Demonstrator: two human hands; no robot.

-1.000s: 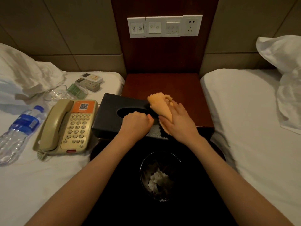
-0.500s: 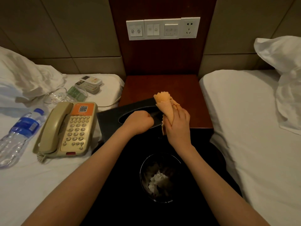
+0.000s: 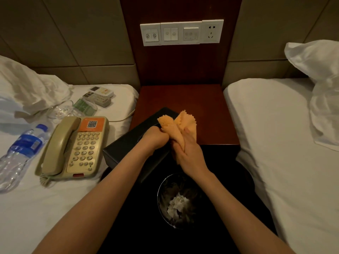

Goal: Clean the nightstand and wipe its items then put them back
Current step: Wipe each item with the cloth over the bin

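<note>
Between two white beds stands a dark wooden nightstand (image 3: 211, 107). A black tissue box (image 3: 128, 145) is held tilted over its front edge. The box is gripped from above by the left hand (image 3: 156, 138), fingers curled. An orange cloth (image 3: 176, 125) is clutched in the right hand (image 3: 190, 153) and pressed to the box's right end.

For a clean wipe, the box is best braced firmly and turned face by face, with the cloth spread flatter and kept clear of the waste bin (image 3: 161, 189) below. A telephone (image 3: 73, 147), a water bottle (image 3: 22, 153) and remote controls (image 3: 100, 94) lie on the left bed.

Whether the left fingers reach into the box's slot cannot be told. Its right end is hidden by hands and cloth, and the floor is lost in shadow.
</note>
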